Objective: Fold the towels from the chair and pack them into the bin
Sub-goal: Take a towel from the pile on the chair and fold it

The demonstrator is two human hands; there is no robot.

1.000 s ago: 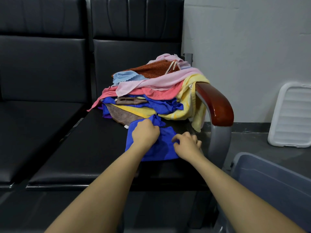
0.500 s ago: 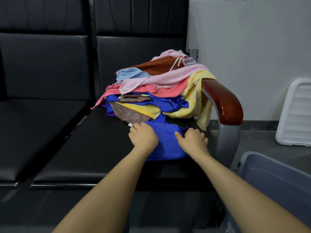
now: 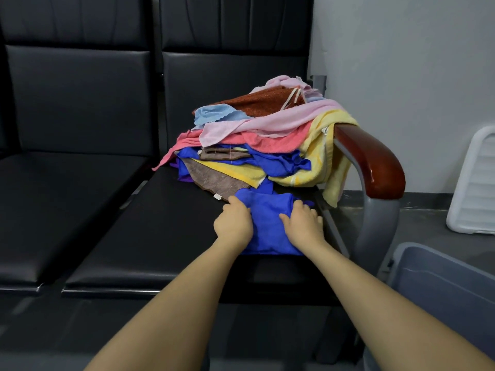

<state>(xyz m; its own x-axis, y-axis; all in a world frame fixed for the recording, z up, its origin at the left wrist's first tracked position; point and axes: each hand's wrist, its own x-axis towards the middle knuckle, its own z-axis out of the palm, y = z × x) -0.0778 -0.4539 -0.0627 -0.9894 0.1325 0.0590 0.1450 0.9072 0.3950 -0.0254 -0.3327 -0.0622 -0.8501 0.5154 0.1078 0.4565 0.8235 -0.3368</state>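
A royal-blue towel (image 3: 270, 228) lies bunched on the front right of the black chair seat (image 3: 160, 236). My left hand (image 3: 234, 223) rests on its left edge, fingers reaching to the far left corner. My right hand (image 3: 302, 223) presses on its right side, fingers laid over the cloth. Just behind it is a loose pile of towels (image 3: 267, 145) in pink, coral, yellow, blue, brown and rust; one yellow towel hangs over the armrest. A grey plastic bin (image 3: 442, 285) stands on the floor at lower right, and I cannot see inside it.
A glossy wooden armrest (image 3: 375, 162) on a grey metal post borders the seat on the right, between the towel and the bin. A white ribbed lid (image 3: 474, 188) leans against the wall. A second black seat (image 3: 53, 210) adjoins on the left.
My left hand had the towel's far edge bunched up; now the towel lies lower on the seat. Both hands have moved onto it and rest on top.
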